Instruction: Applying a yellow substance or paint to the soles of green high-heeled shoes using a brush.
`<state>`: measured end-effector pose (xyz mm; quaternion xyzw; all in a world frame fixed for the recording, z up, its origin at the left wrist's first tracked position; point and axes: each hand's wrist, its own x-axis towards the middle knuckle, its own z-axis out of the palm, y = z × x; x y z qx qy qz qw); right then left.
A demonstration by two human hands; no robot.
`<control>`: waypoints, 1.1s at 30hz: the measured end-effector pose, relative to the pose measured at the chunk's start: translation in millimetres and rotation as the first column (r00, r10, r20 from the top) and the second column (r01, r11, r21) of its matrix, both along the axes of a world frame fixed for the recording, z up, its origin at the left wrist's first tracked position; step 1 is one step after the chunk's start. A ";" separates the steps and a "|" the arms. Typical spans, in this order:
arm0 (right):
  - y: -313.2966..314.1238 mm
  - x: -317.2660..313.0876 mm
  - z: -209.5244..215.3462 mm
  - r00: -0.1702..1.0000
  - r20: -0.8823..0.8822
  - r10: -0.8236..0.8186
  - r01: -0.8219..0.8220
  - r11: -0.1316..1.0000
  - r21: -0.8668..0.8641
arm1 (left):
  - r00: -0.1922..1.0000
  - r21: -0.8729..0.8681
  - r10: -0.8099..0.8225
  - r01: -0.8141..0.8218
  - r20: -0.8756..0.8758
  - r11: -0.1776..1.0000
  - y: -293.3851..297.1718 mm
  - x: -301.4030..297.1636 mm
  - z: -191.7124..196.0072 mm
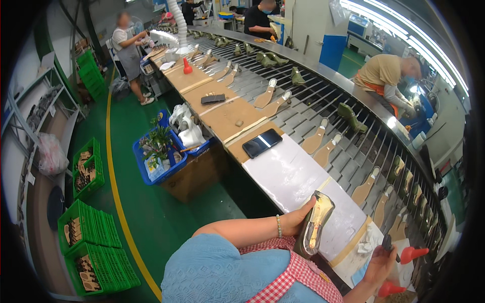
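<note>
Left hand (299, 218) gripping shoe (316, 222), sole facing up, tilted toward right hand (380, 263); right fingers clenching dark brush (388, 244) near red-capped bottle (413, 252) on table (283, 171).

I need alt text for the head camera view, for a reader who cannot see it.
At a factory conveyor, a person's left hand holds a shoe sole-up, while the right hand grips a dark brush. A black phone lies on the workbench.
</note>
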<state>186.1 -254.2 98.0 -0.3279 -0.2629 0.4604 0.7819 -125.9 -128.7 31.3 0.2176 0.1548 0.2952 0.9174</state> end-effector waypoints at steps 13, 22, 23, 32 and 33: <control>26.6 22.9 -5.2 0.995 -0.078 0.063 -0.061 0.998 0.028 | 0.960 -0.048 0.279 -0.278 0.012 0.959 91.9 14.4 21.6; 48.0 28.0 -13.5 0.985 -0.075 0.154 -0.156 0.988 -0.017 | 0.786 -0.065 0.619 -0.617 0.015 0.785 99.1 -82.5 19.2; 45.6 24.9 -8.2 0.988 -0.056 0.143 -0.144 0.990 -0.013 | 0.724 -0.098 0.690 -0.687 -0.002 0.721 100.7 -101.3 15.1; 41.0 11.6 -4.6 0.976 -0.021 0.218 -0.217 0.976 0.028 | -0.101 -0.093 0.992 -0.990 -0.076 -0.107 43.5 -286.9 -9.0; 39.7 9.9 -4.9 0.980 -0.005 0.199 -0.199 0.980 0.007 | -0.122 -0.153 0.991 -0.980 -0.061 -0.130 40.0 -295.4 -14.6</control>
